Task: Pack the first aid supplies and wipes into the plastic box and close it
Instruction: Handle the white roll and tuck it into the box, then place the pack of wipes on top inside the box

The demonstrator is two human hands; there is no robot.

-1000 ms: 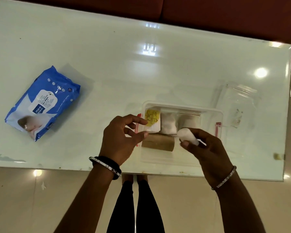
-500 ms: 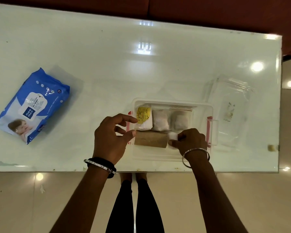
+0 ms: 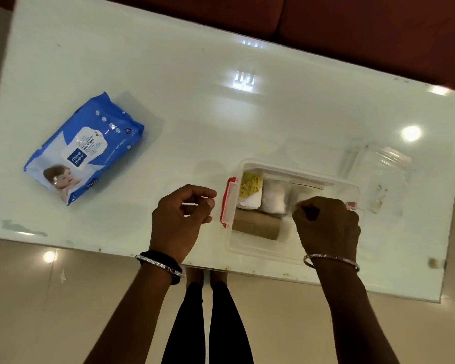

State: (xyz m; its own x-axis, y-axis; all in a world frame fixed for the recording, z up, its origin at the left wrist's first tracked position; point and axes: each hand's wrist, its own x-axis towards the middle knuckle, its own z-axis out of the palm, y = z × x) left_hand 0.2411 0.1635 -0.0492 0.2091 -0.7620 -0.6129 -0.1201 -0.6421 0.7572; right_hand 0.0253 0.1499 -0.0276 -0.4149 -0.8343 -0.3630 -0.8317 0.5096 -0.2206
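While the right hand (image 3: 326, 227) reaches down into the plastic box (image 3: 250, 249) with its fingers curled under the knuckles, whether they clasp anything cannot be told, since the palm hides the fingertips. The left hand (image 3: 180, 219) hovers just outside the box's red latch (image 3: 227, 203) at nine o'clock, thumb and forefinger loosely bent toward each other, with nothing visible between them.

Inside the box, a brown roll (image 3: 256, 227) lies along the near wall; beyond it, toward twelve o'clock, sit a yellow-labelled packet (image 3: 250, 187) and a white pad (image 3: 273, 198) side by side. The clear lid (image 3: 378, 177) rests on the table (image 3: 221, 114) at the box's two o'clock, well apart from the wipes pack (image 3: 84, 151), which lies far off at ten o'clock.

The step in hand looks like settling an item at the three o'clock end. Done well, it should be pressed flat and snug against the roll, keeping the stack low, because the bulky wipes pack must yet fit before the lid can seat. The left hand would do well to steady the latch side so the light box does not skid on the glossy top.
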